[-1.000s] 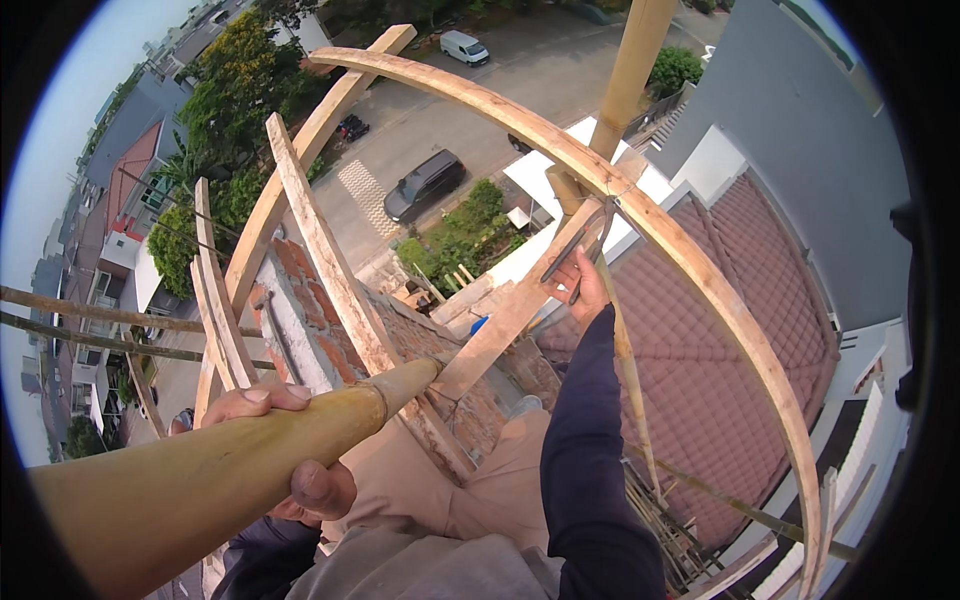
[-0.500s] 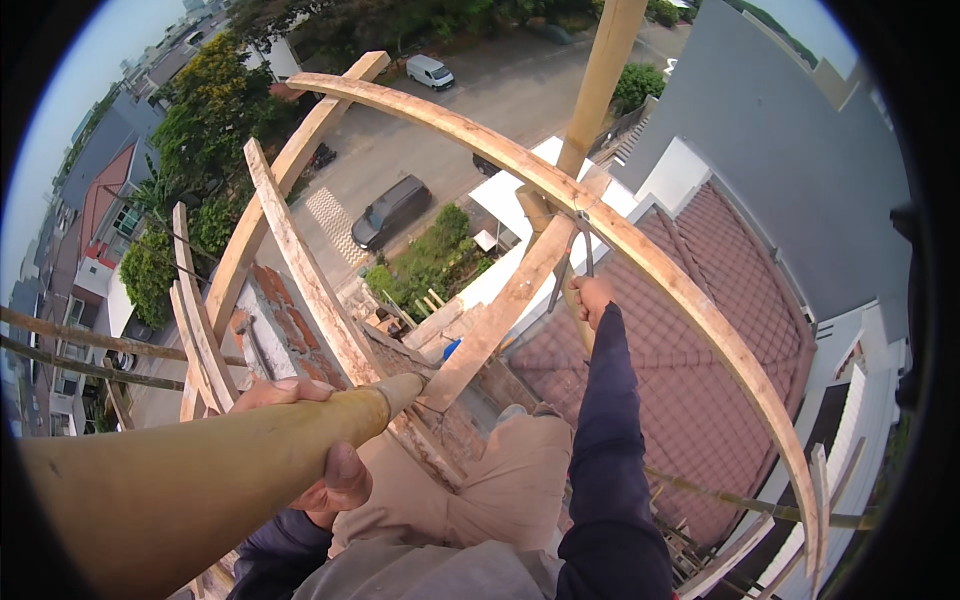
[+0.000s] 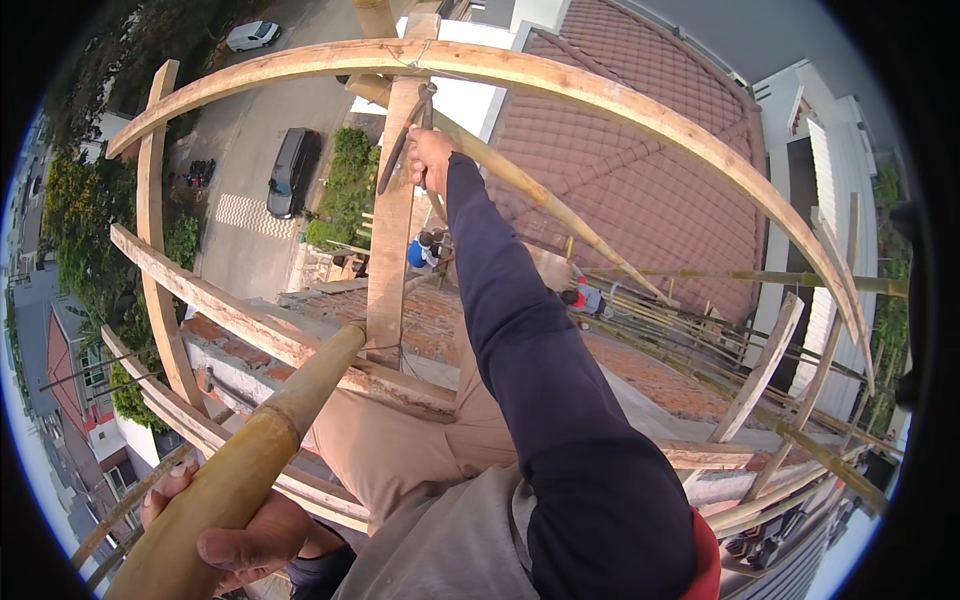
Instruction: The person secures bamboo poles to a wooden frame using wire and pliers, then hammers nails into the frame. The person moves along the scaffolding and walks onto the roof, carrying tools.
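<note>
My left hand [image 3: 265, 535] is wrapped around a thick bamboo pole [image 3: 275, 425] that slants up from the lower left. Out ahead, my right arm is stretched to the wooden frame, and my right hand [image 3: 432, 158] grips a pair of dark metal pincers [image 3: 393, 158]. Their jaws are up against the joint where a long wooden beam [image 3: 620, 97], curved in this view, crosses an upright plank [image 3: 387, 265]. Thin wire [image 3: 418, 52] wraps that joint. Behind my right hand a thinner bamboo pole [image 3: 545, 198] runs down to the right.
Wooden battens [image 3: 240, 322] cross in front of my legs, above a brick wall [image 3: 430, 325]. Far below, one person in blue [image 3: 423, 250] and another in red and grey [image 3: 582, 295] are among bamboo poles. A tiled roof [image 3: 640, 170] and a street with a dark car [image 3: 294, 172] lie beneath.
The view has swung to the right and downward, so the frame and street appear farther left. Both hands keep their holds on the bamboo pole and the pincers. Two people below now show more plainly.
</note>
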A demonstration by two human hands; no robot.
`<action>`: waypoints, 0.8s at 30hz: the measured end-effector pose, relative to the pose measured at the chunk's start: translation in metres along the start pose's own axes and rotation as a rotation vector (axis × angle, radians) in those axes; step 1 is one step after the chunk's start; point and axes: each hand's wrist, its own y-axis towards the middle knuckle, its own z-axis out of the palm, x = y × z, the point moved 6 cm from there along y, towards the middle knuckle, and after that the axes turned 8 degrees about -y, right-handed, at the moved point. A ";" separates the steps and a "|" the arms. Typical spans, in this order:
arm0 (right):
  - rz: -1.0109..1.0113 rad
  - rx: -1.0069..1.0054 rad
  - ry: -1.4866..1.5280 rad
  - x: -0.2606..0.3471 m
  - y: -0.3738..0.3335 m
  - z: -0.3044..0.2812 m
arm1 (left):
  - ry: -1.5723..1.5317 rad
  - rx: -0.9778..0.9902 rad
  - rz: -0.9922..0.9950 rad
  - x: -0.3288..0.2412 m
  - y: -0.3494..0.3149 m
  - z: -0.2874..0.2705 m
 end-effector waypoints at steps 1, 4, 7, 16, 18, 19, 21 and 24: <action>0.098 0.203 0.236 -0.010 -0.009 0.005 | -0.062 -0.020 0.040 -0.001 -0.001 0.000; 0.084 0.560 0.519 -0.038 -0.049 0.026 | -0.008 -0.037 0.023 0.000 -0.003 0.000; 0.040 0.609 0.378 -0.072 -0.087 0.035 | 0.011 -0.013 0.043 -0.002 -0.001 0.003; -0.029 0.414 -0.167 -0.092 -0.196 0.026 | -0.165 0.015 -0.148 0.012 -0.005 -0.008; -0.266 0.408 -0.379 -0.060 -0.219 0.039 | -0.201 0.029 -0.182 0.013 -0.006 -0.010; -0.299 0.398 -0.471 -0.045 -0.231 0.044 | -0.223 0.030 -0.207 0.014 -0.007 -0.010; -0.438 0.298 -0.608 -0.016 -0.255 0.059 | -0.300 0.064 -0.255 0.016 -0.007 -0.009; -0.490 0.256 -0.455 0.020 -0.292 0.078 | -0.344 0.122 -0.238 0.018 -0.007 -0.008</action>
